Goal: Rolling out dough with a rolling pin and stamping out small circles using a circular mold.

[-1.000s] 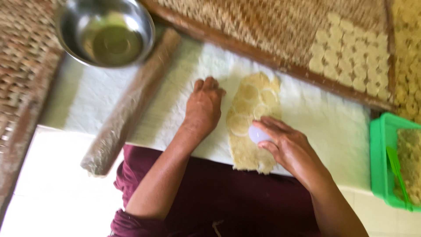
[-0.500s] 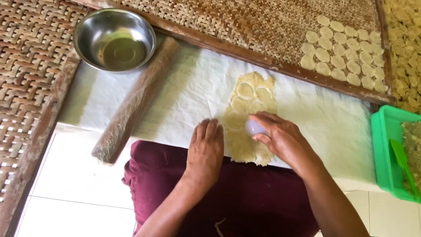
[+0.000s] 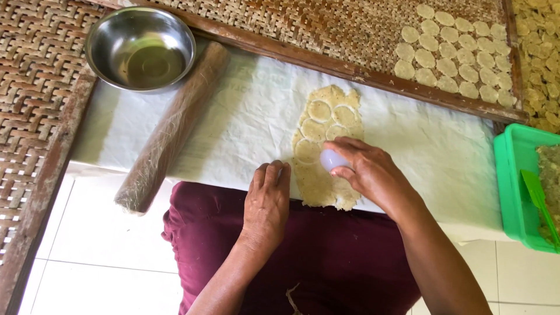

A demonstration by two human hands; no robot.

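The right hand (image 3: 370, 172) reaches in from the lower right, forearm angled up toward the middle of the white sheet (image 3: 431, 146), wrist bent so the fingers curl down and close around a small pale round cutter (image 3: 330, 158). The cutter presses on the rolled dough strip (image 3: 324, 149), which lies directly under and ahead of that grip, running away from the person with several circles already scored in it beyond the fingertips. The left hand (image 3: 268, 201) lies flat just to the left of the grip, palm down, fingers straight and together, holding nothing; its fingertips rest on the sheet at the near edge of the dough.

Compared with half a second ago, both hands keep much the same posture; the left hand has stayed flat beside the strip, and the right has stayed on the cutter at about the same spot on the dough. A second ago the left hand lay farther up, alongside the middle of the strip.

The sheet covers a low board over the person's dark red lap cloth (image 3: 326, 251). Well to the left of the grip lie a wrapped rolling pin (image 3: 172, 128) and, beyond it, a steel bowl (image 3: 140, 49). Beyond the grip, a woven tray (image 3: 303, 23) carries rows of cut dough rounds (image 3: 452, 55) at its right end. Far to the right stands a green tub (image 3: 516, 186). White floor tiles (image 3: 87, 256) show below.
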